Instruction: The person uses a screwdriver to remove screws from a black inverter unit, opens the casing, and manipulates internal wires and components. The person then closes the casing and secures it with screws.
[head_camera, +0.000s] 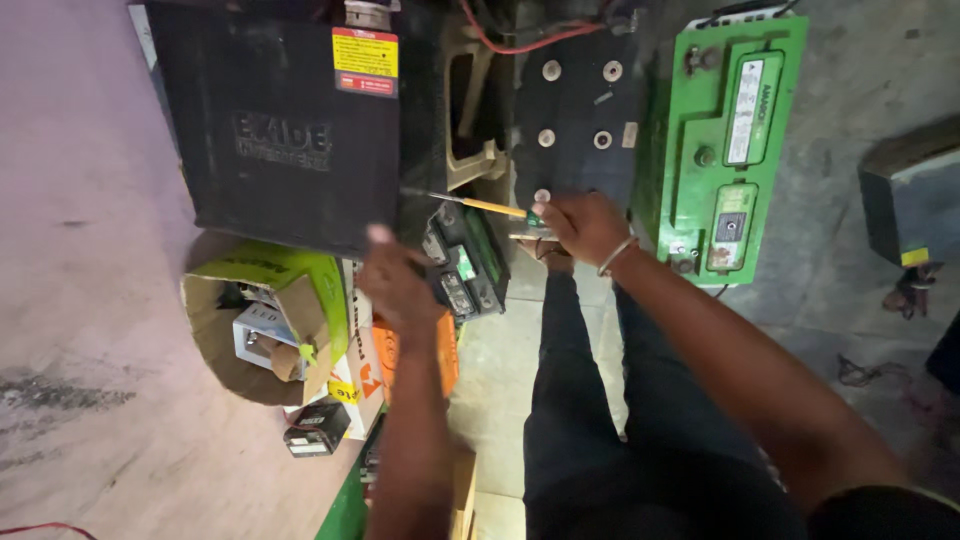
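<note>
My right hand (582, 226) grips a screwdriver (470, 204) with a yellow shaft and green handle, its tip pointing left toward the gap beside a large black battery (285, 130). My left hand (398, 282) hovers with fingers curled over a small black battery (462, 262) that lies tilted on the floor. Whether it touches that battery I cannot tell. A dark battery top with several white round caps (575, 100) lies just above my right hand.
A green-topped battery (725, 140) stands to the right. A green cardboard box (270, 320) holding small boxes lies at the left, with an orange carton (440, 355) beside it. A dark box (910, 205) sits at the far right. My legs in black trousers (600, 420) fill the lower middle.
</note>
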